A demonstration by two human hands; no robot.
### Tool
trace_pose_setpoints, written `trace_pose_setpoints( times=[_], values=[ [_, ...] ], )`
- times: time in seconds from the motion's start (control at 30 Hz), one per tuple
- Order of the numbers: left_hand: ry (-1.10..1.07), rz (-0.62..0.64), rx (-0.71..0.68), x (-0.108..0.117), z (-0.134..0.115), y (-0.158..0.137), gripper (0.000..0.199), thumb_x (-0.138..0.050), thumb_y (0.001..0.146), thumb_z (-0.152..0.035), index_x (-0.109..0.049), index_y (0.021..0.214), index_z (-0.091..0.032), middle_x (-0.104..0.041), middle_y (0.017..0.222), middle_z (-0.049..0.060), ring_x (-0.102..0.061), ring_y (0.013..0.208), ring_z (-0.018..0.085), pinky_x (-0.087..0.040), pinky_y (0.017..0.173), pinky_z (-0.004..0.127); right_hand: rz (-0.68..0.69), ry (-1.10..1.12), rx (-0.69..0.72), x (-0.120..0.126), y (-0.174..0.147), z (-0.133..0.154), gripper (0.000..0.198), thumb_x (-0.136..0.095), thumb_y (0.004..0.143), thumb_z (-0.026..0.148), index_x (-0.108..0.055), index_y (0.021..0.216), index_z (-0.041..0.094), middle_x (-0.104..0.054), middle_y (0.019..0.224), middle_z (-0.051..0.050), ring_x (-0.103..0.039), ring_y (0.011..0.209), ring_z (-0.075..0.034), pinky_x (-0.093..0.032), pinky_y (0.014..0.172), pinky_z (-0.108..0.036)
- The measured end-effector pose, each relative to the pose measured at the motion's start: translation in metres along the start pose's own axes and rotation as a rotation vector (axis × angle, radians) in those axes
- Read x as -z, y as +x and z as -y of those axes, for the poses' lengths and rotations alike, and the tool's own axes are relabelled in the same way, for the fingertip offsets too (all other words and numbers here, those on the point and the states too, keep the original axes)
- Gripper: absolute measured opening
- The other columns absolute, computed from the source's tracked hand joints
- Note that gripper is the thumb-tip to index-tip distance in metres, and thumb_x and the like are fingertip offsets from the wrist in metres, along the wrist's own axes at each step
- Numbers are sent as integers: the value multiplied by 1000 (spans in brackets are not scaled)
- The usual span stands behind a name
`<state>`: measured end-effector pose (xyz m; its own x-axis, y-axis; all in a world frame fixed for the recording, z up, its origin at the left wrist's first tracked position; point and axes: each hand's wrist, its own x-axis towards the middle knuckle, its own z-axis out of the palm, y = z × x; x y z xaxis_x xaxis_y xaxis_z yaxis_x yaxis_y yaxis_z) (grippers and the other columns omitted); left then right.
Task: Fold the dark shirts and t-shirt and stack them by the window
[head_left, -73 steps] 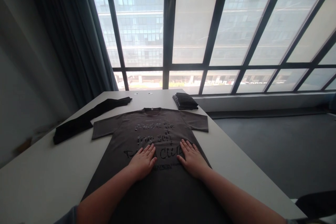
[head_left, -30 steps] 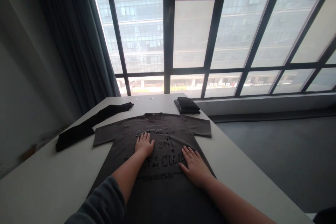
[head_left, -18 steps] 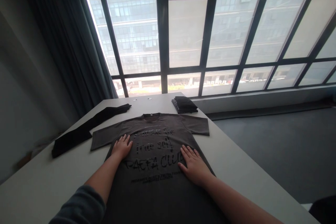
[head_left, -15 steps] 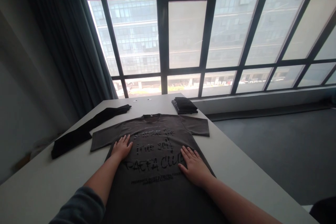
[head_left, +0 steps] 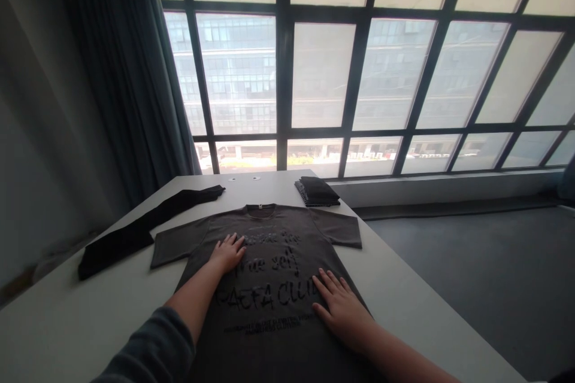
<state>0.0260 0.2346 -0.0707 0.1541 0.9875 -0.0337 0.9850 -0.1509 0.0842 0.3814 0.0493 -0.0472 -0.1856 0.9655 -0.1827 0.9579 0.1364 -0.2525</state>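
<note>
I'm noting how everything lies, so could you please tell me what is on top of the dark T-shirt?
The left hand and the right hand rest on the T-shirt, at either side of its dark lettering. The part beneath them is covered and cannot be seen.

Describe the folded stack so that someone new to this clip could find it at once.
Below the big gridded window, find the white table. On its far right corner, beyond the spread grey T-shirt, sits the small dark folded stack. It is compact and layered, while the T-shirt lies flat and the black garment at left stretches out long.
</note>
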Motion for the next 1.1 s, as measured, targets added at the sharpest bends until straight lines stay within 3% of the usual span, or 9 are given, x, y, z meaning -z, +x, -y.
trace_pose_setpoints(
  times=[0.2, 0.37, 0.53, 0.67, 0.9, 1.1],
  values=[
    [-30, -23, -28, -11, -16, 26, 67, -26, 104, -53, -33, 164, -22, -21, 173, 9, -19, 160, 30, -19, 126, 55, 28, -19, 13, 13, 18, -9, 79, -33, 102, 59, -21, 167, 17, -7, 174, -4, -5, 162, -24, -4, 132, -42],
    [-3, -37, 26, -11, 16, 12, 71, -30, 102, -59, -34, 164, -23, -22, 173, 9, -22, 160, 29, -20, 127, 51, 5, -13, 15, 7, 24, -19, 78, -34, 102, 62, -21, 168, 21, -3, 174, -2, -1, 162, -24, -4, 132, -42],
    [46, -11, 97, 0, 63, -21, 71, -35, 101, -55, -36, 163, -19, -25, 171, 14, -25, 158, 32, -25, 125, 49, 16, -11, -21, 11, 19, -13, 77, -37, 102, 60, -21, 167, 22, -2, 174, -4, -3, 162, -24, -6, 132, -41],
    [52, 1, 40, -10, 94, -62, 70, -41, 98, -51, -41, 161, -20, -29, 170, 12, -26, 157, 32, -27, 125, 48, 37, 12, -14, 16, 16, -13, 77, -40, 102, 61, -22, 167, 23, -1, 174, -6, -2, 162, -25, -5, 132, -42],
    [-49, -172, -75, -47, 145, -145, 61, -43, 95, -57, -53, 153, -39, -40, 165, 0, -37, 153, 30, -36, 122, 51, 24, 14, 20, 7, 13, -25, 77, -39, 102, 64, -22, 167, 27, 1, 174, -3, -2, 162, -27, -6, 132, -44],
    [-162, -254, -79, -37, 163, -165, 57, -39, 98, -57, -61, 147, -37, -46, 163, -2, -50, 146, 27, -41, 121, 44, 4, 0, 13, 1, 13, -24, 76, -39, 101, 64, -28, 166, 26, -6, 174, -3, -7, 162, -27, -10, 132, -44]
  ],
)
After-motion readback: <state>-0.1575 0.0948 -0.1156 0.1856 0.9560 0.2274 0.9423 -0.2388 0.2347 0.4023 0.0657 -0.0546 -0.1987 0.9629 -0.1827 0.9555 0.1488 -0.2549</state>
